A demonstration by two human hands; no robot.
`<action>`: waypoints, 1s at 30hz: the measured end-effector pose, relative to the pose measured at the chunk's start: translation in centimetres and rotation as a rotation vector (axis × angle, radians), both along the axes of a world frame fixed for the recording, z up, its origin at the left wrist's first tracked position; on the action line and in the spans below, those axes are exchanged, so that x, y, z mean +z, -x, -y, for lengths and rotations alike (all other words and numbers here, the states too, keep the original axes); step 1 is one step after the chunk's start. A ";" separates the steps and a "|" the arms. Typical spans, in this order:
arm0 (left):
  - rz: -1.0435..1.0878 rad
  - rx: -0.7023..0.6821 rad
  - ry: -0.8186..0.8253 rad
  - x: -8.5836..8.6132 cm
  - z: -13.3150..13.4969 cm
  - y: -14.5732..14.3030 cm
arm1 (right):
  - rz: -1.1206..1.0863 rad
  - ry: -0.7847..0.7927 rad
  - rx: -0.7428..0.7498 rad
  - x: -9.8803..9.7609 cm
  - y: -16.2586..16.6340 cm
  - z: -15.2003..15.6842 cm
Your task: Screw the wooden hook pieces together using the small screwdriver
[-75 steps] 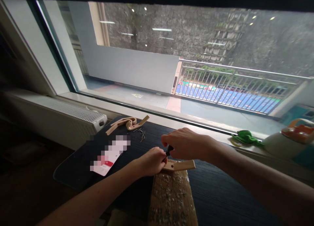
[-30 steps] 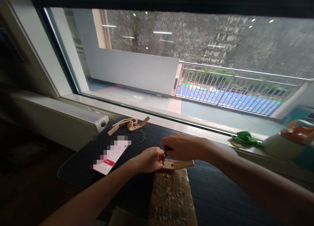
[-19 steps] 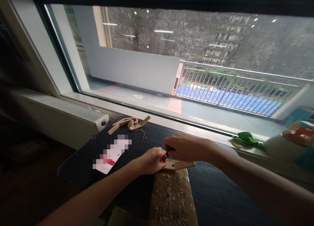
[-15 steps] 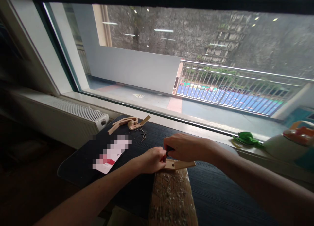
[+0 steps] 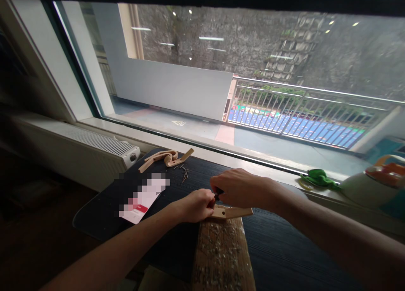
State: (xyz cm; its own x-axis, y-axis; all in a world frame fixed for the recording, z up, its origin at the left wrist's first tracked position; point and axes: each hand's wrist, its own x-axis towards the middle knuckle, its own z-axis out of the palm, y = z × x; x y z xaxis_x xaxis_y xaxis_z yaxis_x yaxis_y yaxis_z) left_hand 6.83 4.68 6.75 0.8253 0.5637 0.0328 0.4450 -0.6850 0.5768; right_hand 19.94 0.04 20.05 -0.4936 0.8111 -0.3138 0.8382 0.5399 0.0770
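The fingers (image 5: 216,184) of the right hand (image 5: 238,187) are clamped on a small dark-handled tool (image 5: 218,194), held near upright with its tip hidden. The fingers of the left hand (image 5: 193,205) are drawn together at the tool's tip and pressed on the near end of a wood piece (image 5: 233,212); whether a screw is pinched there cannot be told. The wood piece is laid flat across the far end of a cardboard strip (image 5: 221,253), at the middle of the table (image 5: 284,253)

Step in hand, as judged: a screw is being driven, or a hole started, at the left end of the wood piece. For the next move, pressure in line with the tool and a firm hold on the piece would be called for, lest the tip slip

Count:
- one tool, one wood piece under work, one cardboard strip
- further wood pieces (image 5: 164,158) at the table's far left, seemingly three, overlapped and not surely counted
- screws (image 5: 183,173) scattered just beside them, too small to be counted
- one card (image 5: 142,198) near the left hand
- one green cloth (image 5: 318,177) and one white vessel (image 5: 370,187) on the sill (image 5: 209,150), well apart at the right
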 end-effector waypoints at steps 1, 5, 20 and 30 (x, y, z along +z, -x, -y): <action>0.001 0.004 0.001 0.0 0.0 0.0 | -0.004 0.011 0.017 -0.1 0.0 -0.1; 0.004 0.006 0.006 -0.1 0.1 0.0 | 0.016 0.034 0.006 -0.4 0.2 -0.4; 0.019 0.012 0.012 -0.2 0.0 0.0 | -0.015 -0.002 0.031 0.2 -0.4 -0.4; 0.037 0.004 0.023 -0.3 0.0 0.0 | 0.021 -0.030 -0.001 0.5 0.6 -0.2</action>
State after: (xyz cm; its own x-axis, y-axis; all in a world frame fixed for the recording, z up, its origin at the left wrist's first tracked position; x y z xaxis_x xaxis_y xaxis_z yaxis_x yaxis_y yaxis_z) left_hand 6.82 4.69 6.44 0.8216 0.5678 0.0506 0.4254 -0.6699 0.6085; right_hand 19.37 0.28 20.57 -0.4862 0.8210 -0.2994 0.8370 0.5360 0.1106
